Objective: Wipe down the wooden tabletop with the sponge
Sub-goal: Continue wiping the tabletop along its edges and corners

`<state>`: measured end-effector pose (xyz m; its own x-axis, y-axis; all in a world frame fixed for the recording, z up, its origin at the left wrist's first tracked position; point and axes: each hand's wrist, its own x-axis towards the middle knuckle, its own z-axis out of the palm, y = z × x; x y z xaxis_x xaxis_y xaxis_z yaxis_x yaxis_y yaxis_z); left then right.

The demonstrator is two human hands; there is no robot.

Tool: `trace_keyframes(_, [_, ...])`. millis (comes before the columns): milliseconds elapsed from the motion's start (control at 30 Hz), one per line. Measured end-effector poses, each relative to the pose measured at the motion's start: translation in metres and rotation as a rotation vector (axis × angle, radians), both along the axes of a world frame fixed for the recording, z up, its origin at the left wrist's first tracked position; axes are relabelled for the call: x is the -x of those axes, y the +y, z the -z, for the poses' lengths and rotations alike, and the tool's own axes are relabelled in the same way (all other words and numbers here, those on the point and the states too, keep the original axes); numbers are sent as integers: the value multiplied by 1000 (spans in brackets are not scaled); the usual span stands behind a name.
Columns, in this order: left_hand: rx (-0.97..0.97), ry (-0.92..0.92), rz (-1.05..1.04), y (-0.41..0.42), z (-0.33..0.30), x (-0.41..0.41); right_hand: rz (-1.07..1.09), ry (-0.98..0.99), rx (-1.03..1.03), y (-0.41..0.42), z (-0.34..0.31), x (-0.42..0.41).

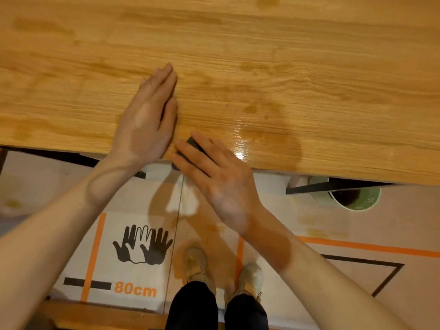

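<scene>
At tabletop's (262, 55) near edge, dark sponge (193, 144) sits mostly under right hand (214, 177), straight fingers pressing it flat; left hand (148, 113) just beside, flat on wood, grasping nothing; sponge likely soft, light, compressible, best held across its top; wet sheen right of sponge suggests slick wood.

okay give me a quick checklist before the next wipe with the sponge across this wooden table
1. Sponge under the right hand: ok, straight fingers press on it.
2. Sponge fully on the tabletop: not ok, it overhangs the near edge.
3. Left hand out of the wiping path: not ok, it lies flat just beside the sponge.
4. Wet patch to the right covered: cannot tell.
5. Green cup below the edge safe from drips: cannot tell.
</scene>
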<state>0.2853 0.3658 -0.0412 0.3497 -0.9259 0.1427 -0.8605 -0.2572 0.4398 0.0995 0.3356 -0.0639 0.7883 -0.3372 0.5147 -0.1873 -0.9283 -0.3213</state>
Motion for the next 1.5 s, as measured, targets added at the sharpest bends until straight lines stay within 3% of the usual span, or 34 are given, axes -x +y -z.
trace_keyframes(133, [10,-39,-33,-1,0,4,91,86,3,-38,-10,90])
trace_keyframes(267, [4,-54,-34,0,-3,6,247,211,-178,-48,-34,137])
trace_keyframes(400, [-6,-74,-44,-2,-2,5,355,213,-363,-63,-42,109])
trace_keyframes(633, [-9,-77,-23,-2,0,5,728,194,-490,-122,-45,37])
trace_keyframes(833, [-2,-32,-18,-2,0,7,541,235,-444,-14,-43,67])
trace_keyframes(1000, [-1,-15,-25,-4,-1,8,517,241,-437,-83,-45,33])
trace_keyframes(1100, [-2,-15,-25,-2,-1,8,665,62,-615,-118,-47,3])
trace_keyframes(1200, [10,-7,-22,-1,-1,9,693,-23,-651,-85,-49,6])
trace_keyframes(1333, [21,-4,-17,-2,-2,9,509,101,-617,6,-52,35])
trace_keyframes(1500, [19,-2,-20,-5,-3,8,485,133,-605,-53,-54,5])
